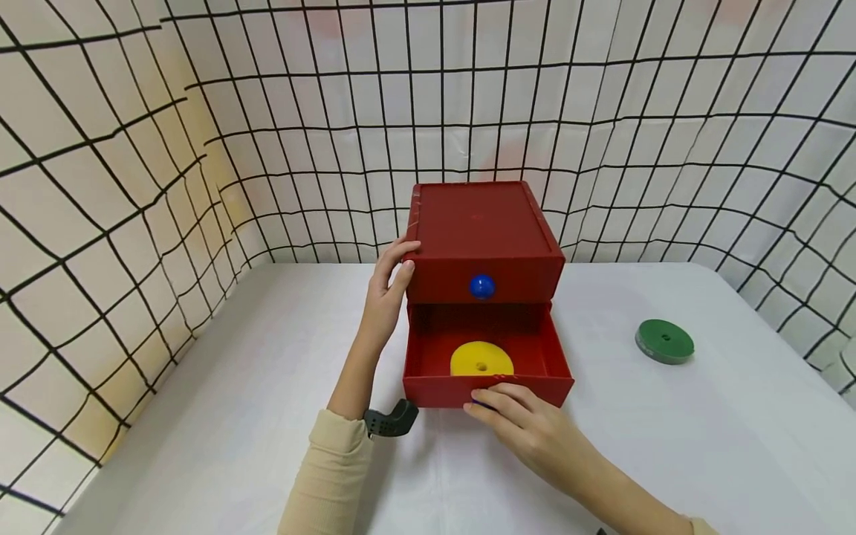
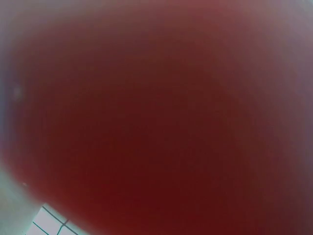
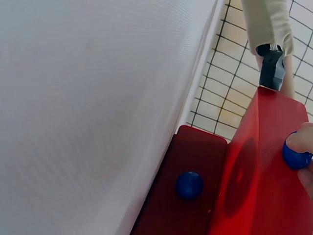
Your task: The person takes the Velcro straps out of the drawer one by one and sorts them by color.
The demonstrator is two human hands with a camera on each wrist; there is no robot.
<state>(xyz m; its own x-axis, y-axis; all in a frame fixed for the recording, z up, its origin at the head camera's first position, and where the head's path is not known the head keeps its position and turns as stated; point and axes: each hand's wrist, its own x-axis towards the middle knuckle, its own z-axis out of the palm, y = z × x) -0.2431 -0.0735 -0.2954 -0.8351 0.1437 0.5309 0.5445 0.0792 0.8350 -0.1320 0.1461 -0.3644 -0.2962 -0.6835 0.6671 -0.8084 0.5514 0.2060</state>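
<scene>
A red two-drawer box stands on the white table, its upper drawer front closed and bearing a round blue knob. Its lower drawer is pulled out, and a yellow disc with a small centre hole lies inside. My left hand rests against the box's upper left side, fingertips over the top edge. With my right hand I pinch the lower drawer's blue knob; the fingers mostly cover it in the head view. Red blur fills most of the left wrist view.
A green disc lies on the table to the right of the box. Behind and at both sides rises a white wall with a black grid. A dark band circles the left wrist.
</scene>
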